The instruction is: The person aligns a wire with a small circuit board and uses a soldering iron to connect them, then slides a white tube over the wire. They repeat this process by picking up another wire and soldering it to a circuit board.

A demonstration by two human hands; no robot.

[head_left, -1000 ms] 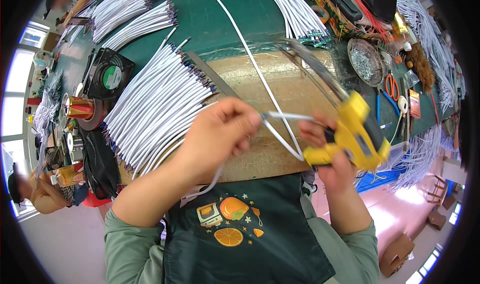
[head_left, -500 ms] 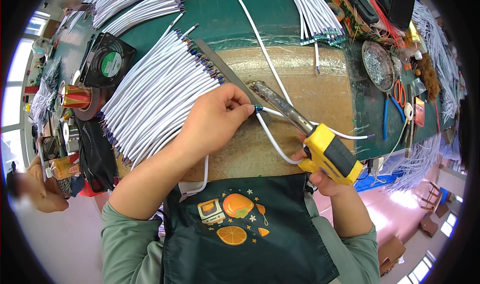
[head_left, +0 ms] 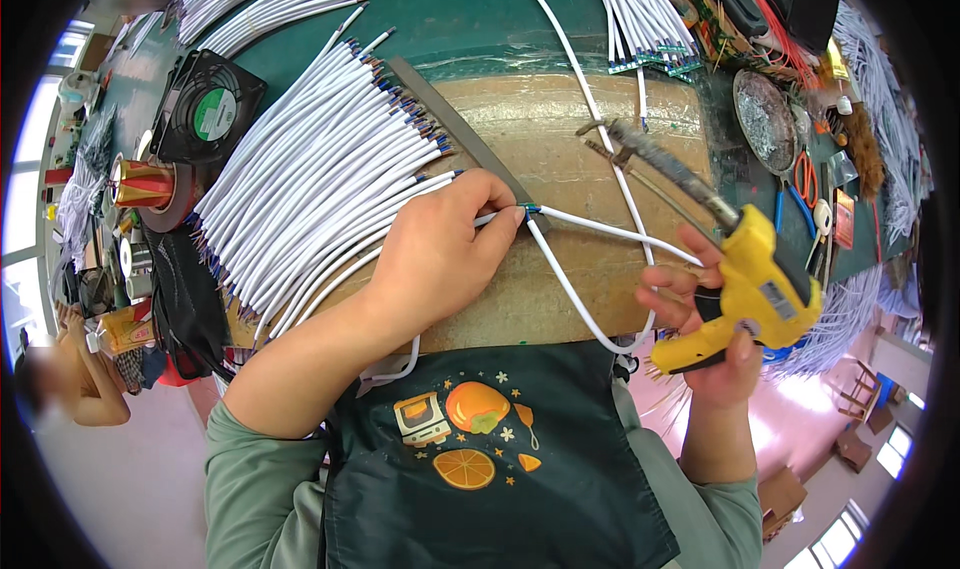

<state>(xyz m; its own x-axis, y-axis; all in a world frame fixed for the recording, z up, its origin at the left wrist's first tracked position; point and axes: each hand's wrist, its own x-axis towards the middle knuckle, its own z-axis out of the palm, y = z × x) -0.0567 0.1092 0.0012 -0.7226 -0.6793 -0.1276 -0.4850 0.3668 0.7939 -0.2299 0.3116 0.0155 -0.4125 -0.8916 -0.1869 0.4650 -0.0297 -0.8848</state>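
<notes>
My left hand [head_left: 435,254] is closed, thumb and forefinger pinching a small green circuit board [head_left: 530,210] where white cables meet. One white cable [head_left: 565,284] loops down from it, and another runs right toward my right hand [head_left: 738,371]. That hand is wrapped round the handle of a yellow soldering gun [head_left: 770,274], whose metal barrel points up and left, apart from the board. A grey metal bar [head_left: 455,124] lies just beyond my left fingers. Left of it, a row of white cables [head_left: 310,169] with stripped wire ends covers the brown board [head_left: 570,114].
A black fan [head_left: 208,109] and a reel [head_left: 165,191] stand at the left. On the right are a round metal dish [head_left: 765,119], orange-handled scissors [head_left: 805,177] and blue-handled pliers [head_left: 797,214]. More cables with green boards [head_left: 650,29] lie at the back. Another person is at far left.
The soldering gun has moved right, away from the small circuit board, and turned in my right hand. My left hand has shifted slightly right, still pinching the board. The cable loop has widened.
</notes>
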